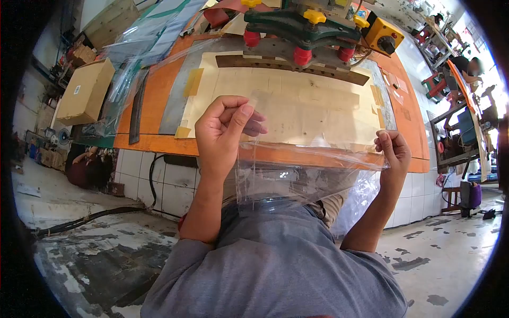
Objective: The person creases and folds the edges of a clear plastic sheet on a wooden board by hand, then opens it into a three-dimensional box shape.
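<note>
A clear plastic sheet [297,175] spans the gap between my two hands and hangs over the front edge of the orange work table [154,142]. My left hand [228,119] pinches its upper left part between thumb and fingers. At the sheet's right corner, my right hand [392,151] is closed on the film. Behind the sheet lies a pale yellow board [238,74], taped down on a grey plate. A long dark metal bar [291,69] sits under the green machine head [302,26] at the back.
A yellow control box [384,36] with a black knob hangs beside the machine. Clear film is piled at the table's left, near a cardboard box [86,91]. Black cables [95,216] cross the floor. Another person [469,69] is at a bench on the far right.
</note>
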`<state>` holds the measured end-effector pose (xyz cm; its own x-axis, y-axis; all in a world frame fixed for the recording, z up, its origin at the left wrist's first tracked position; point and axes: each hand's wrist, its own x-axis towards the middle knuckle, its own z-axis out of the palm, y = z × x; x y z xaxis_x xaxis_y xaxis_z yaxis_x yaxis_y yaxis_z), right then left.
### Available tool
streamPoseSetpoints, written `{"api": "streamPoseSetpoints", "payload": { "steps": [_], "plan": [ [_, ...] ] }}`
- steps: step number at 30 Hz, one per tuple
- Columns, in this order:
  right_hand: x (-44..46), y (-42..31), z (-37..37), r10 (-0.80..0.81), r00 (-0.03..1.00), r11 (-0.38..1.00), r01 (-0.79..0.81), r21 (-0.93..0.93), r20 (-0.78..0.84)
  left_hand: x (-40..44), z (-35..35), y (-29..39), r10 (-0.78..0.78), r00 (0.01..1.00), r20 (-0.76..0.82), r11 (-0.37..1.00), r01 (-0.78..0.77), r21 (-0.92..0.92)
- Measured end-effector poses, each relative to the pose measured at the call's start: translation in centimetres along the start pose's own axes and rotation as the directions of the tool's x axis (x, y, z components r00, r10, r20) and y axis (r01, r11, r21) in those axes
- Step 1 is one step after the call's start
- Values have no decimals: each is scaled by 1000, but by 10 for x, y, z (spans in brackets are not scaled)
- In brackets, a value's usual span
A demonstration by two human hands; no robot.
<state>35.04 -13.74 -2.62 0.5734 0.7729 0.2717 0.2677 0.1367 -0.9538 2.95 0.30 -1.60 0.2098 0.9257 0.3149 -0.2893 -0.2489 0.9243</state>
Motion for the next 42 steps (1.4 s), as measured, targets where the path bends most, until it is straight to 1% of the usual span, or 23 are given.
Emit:
{"api": "streamPoseSetpoints", "payload": {
  "steps": [4,6,10,16,18,22,24,28,30,31,32,33,34,35,36,37,38,39,40,41,42],
  "plan": [
    [0,0,0,-4,1000,1000,4,-9,-3,0,0,1,0,1000,4,1000,0,-21],
    [0,-1,0,-3,1000,1000,3,-4,5,0,1,3,-12,1000,-3,1000,12,16],
    [0,-1,0,-7,1000,1000,7,0,6,1,0,1,-9,1000,-1,1000,9,16],
    [-1,-2,0,-6,1000,1000,6,1,-8,0,0,3,-18,1000,15,999,19,-33],
    [-2,-5,0,-8,1000,1000,8,-6,-3,0,-2,-3,26,1000,2,999,-26,48],
    [-3,-10,0,-3,1000,1000,3,-11,-15,-2,-5,-4,34,999,12,997,-35,73],
    [-4,-16,0,-22,1000,999,21,-43,-20,-3,-10,-5,42,999,28,981,-46,191],
    [-2,-34,-4,-51,998,997,49,-64,-28,0,-13,-5,41,998,41,976,-48,214],
    [5,-40,-7,-64,998,993,62,-101,-21,5,-15,-8,91,995,41,913,-100,396],
    [11,-43,-8,-78,997,988,76,-138,-10,9,-15,-8,91,995,43,913,-100,395],
    [18,-46,-5,-85,996,977,86,-197,11,15,-13,-8,67,996,58,838,-88,538],
    [29,-42,-3,-84,996,976,84,-200,7,23,-12,-9,42,997,69,741,-77,667],
    [43,-33,0,-53,996,967,68,-246,67,34,-16,-20,40,997,73,744,-79,664],
    [58,-22,2,-18,992,955,55,-292,127,46,-23,-40,81,987,138,687,-155,710],
    [74,-7,6,3,988,939,49,-342,153,59,-27,-60,115,972,204,622,-231,748],
    [90,12,11,27,984,920,45,-389,178,70,-28,-75,112,972,205,622,-229,748],
    [105,33,15,32,983,921,41,-388,178,81,-29,-89,79,971,227,497,-236,835],
    [118,55,18,2,978,882,96,-462,208,88,-29,-98,36,969,244,359,-240,902],
    [128,71,22,-22,971,835,150,-530,240,93,-29,-102,22,969,245,358,-236,903],
    [135,79,27,-44,967,772,193,-606,252,98,-27,-107,-18,970,243,299,-227,927],
    [131,77,32,-60,964,761,211,-613,258,101,-26,-109,-49,970,240,236,-222,946]
  ]
}}
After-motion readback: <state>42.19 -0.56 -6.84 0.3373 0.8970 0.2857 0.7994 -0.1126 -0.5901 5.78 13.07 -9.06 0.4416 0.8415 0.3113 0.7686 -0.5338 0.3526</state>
